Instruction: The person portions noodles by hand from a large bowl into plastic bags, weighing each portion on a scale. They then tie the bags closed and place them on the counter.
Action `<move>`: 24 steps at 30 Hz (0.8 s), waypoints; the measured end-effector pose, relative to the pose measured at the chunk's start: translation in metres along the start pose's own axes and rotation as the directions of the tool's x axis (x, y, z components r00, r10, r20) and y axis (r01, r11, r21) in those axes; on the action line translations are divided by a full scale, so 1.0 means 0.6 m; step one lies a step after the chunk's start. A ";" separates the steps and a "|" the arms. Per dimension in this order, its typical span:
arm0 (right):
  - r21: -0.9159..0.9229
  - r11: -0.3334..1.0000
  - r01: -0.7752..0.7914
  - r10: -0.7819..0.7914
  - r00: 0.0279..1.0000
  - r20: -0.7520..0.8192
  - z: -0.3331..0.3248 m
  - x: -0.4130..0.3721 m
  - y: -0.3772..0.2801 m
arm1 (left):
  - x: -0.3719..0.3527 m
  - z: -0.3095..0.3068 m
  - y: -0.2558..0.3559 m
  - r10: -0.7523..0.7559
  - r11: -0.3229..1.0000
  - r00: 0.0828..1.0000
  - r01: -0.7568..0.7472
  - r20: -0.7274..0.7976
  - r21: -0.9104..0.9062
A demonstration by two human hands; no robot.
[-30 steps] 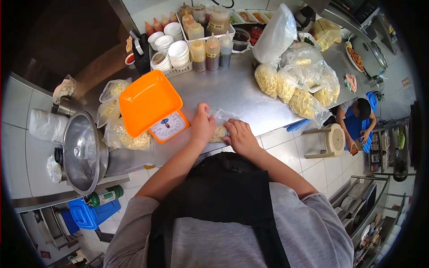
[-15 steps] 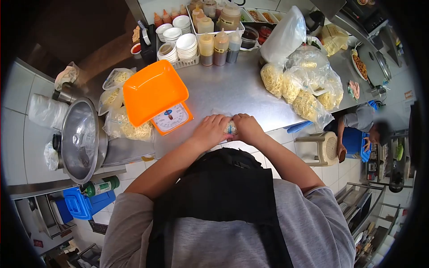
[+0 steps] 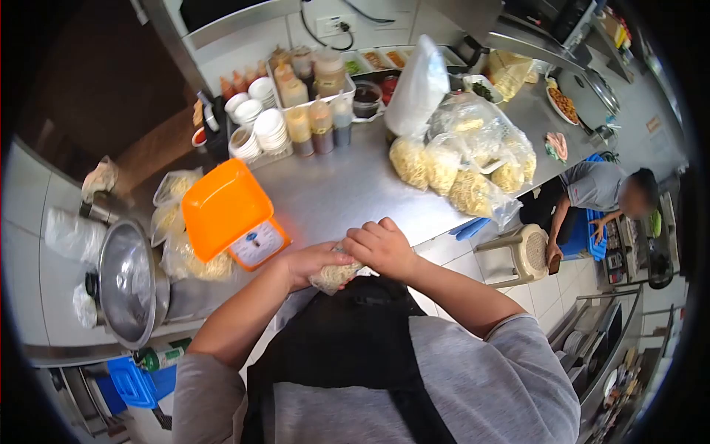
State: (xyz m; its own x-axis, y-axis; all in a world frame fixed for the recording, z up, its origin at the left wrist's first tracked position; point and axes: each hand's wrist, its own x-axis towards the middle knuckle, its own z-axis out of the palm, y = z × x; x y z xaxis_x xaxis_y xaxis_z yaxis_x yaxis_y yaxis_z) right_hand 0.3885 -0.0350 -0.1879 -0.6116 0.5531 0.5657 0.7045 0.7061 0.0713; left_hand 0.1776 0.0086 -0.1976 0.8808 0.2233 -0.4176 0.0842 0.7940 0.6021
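Observation:
Close to my apron, at the counter's front edge, a small clear plastic bag of noodles is between my hands. My left hand is closed round its upper part, thumb across it. My right hand has its fingers curled over the bag's top, against my left fingers; the bag's gathered end is mostly hidden there. Left of my hands stands an orange kitchen scale with a tilted orange pan. Bagged noodles lie beside and partly behind the scale.
Several noodle bags and a tall white plastic bag sit right on the steel counter. Sauce bottles and white bowls stand behind. A steel basin is left. A person sits near a stool.
My hands have lifted the noodle bag from the counter edge towards my body and turned it, its full end now hanging down. The camera view has shifted.

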 end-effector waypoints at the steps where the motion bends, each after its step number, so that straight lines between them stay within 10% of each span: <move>1: 0.006 1.000 -0.023 0.023 0.999 -0.025 -0.007 0.000 0.006 | 0.010 0.006 0.005 -0.005 1.000 1.000 0.004 0.010 0.013; 3: -0.028 0.999 -0.035 0.037 0.997 0.064 -0.030 -0.004 0.017 | 0.027 0.027 0.019 0.056 0.942 0.979 0.013 -0.196 0.336; 5: 0.049 0.992 -0.116 0.074 0.852 0.518 -0.041 -0.015 0.029 | 0.045 0.050 0.025 0.085 0.842 0.984 0.015 -0.159 0.539; 7: 0.126 0.954 -0.274 0.099 0.678 0.728 -0.039 -0.033 0.059 | 0.069 0.097 0.017 0.249 0.223 0.948 0.146 -0.201 0.964; 11: 0.412 0.745 -0.525 -0.097 0.525 0.845 -0.040 -0.084 0.130 | 0.107 0.131 -0.004 0.366 0.157 0.876 0.276 -0.316 0.948; 13: 0.641 0.630 -0.439 0.021 0.835 0.550 -0.020 -0.128 0.165 | 0.133 0.113 -0.007 0.413 0.150 0.849 0.294 -0.330 0.944; 16: 0.512 0.396 -0.762 0.642 0.629 0.439 -0.099 -0.098 0.236 | 0.172 0.053 0.037 0.845 -0.149 0.534 0.314 -0.044 0.938; 18: 0.136 0.791 -0.596 0.606 0.734 -0.308 -0.114 -0.111 0.318 | 0.195 0.024 0.095 0.892 -0.234 0.450 0.536 -0.039 0.811; 24: -0.373 0.519 -0.769 0.704 0.632 -0.325 -0.065 -0.163 0.512 | 0.252 -0.101 0.133 0.893 -0.268 0.417 0.798 -0.172 0.540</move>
State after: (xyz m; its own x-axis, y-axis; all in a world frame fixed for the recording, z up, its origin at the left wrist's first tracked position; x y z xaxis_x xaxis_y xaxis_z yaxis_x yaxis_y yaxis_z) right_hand 0.6787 0.1108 -0.1892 0.2260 0.7029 0.6744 0.9703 -0.2237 -0.0920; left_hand 0.2893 0.1398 -0.2540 0.3620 0.8991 0.2463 0.9317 -0.3401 -0.1278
